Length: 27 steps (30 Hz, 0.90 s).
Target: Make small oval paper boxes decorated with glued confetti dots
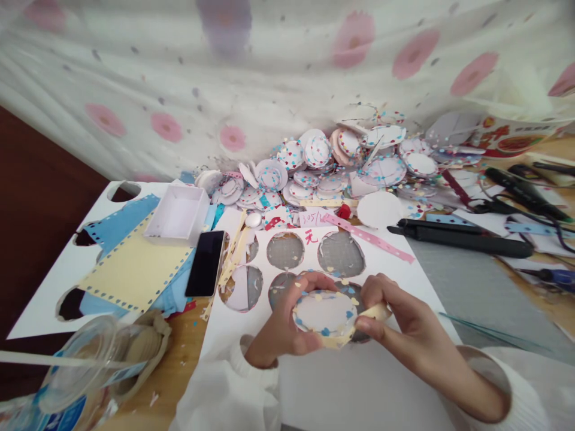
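Note:
My left hand grips the left side of a round paper disc with blue and yellow hearts around its rim. A pale yellow paper strip runs along the disc's near edge. Its free end is pinched between the thumb and fingers of my right hand, at the disc's right side. Below both hands lies a white sheet with several round holes cut in it. Part of the disc's left rim is hidden by my fingers.
Decorated paper discs are heaped along the back. A phone, a white box and yellow heart-edged paper lie left. A clear cup stands front left. At right lie a black flat iron and a paper bowl.

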Motion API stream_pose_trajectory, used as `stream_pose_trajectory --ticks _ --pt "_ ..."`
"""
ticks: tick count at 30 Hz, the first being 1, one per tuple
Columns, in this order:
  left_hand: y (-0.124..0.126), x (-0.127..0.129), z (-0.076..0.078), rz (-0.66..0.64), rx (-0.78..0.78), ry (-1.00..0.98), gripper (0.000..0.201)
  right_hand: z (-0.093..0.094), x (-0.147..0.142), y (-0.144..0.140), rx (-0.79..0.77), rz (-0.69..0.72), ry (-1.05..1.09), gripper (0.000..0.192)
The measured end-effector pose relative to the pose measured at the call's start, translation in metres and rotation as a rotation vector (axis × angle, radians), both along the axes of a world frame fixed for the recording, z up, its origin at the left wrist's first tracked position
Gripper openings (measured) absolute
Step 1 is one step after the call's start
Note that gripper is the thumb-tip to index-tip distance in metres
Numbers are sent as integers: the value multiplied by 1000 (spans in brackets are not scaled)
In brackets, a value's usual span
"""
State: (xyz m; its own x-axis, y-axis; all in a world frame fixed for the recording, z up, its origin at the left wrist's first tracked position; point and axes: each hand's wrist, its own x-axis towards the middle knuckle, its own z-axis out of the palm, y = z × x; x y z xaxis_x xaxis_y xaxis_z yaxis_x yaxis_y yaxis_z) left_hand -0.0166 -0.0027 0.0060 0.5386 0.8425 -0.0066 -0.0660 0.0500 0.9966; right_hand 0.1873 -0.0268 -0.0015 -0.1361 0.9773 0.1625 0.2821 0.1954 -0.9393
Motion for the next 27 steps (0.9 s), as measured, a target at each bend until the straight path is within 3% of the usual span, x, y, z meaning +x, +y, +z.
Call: stream_pose_trajectory --ticks 10,20,27 --pt "0 -2 -1 -68 -13 11 63 -12 -7 -3 -132 36 166 48" --pt "-2 -3 -11 -23 -103 -176 67 -6 8 -1 -315 196 454 27" --pt "-2 -2 -22 -27 -163 -283 62 -6 5 -1 -404 220 496 23"
